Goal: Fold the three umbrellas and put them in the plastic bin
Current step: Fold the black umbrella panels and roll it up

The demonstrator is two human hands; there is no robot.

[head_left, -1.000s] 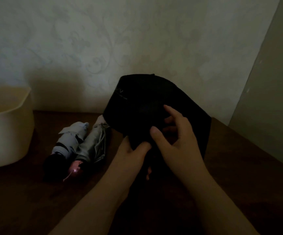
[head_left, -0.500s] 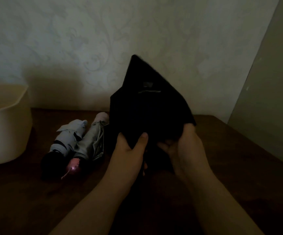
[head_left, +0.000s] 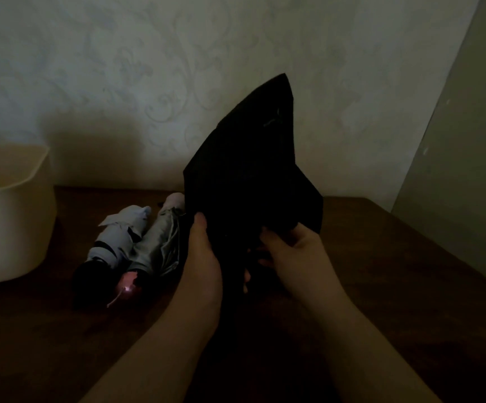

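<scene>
A black umbrella (head_left: pixel 247 175) stands upright over the dark wooden table (head_left: pixel 396 271), its loose canopy rising to a point against the wall. My left hand (head_left: pixel 204 257) grips its lower part from the left, thumb on the fabric. My right hand (head_left: pixel 291 251) holds a fold of the canopy from the right. Two folded umbrellas lie side by side on the table to the left: a light grey one (head_left: pixel 116 239) with a black handle and a grey-green one (head_left: pixel 160 242) with a pink handle. The cream plastic bin (head_left: pixel 17 216) stands at the far left.
A patterned wall runs right behind the table. A pale panel or door (head_left: pixel 468 170) stands at the right edge. The room is dim, and the umbrella's handle is lost in the dark between my forearms.
The black canopy went from a broad rounded shape to a tall point leaning right. My right hand dropped from the front of the fabric to its lower right edge.
</scene>
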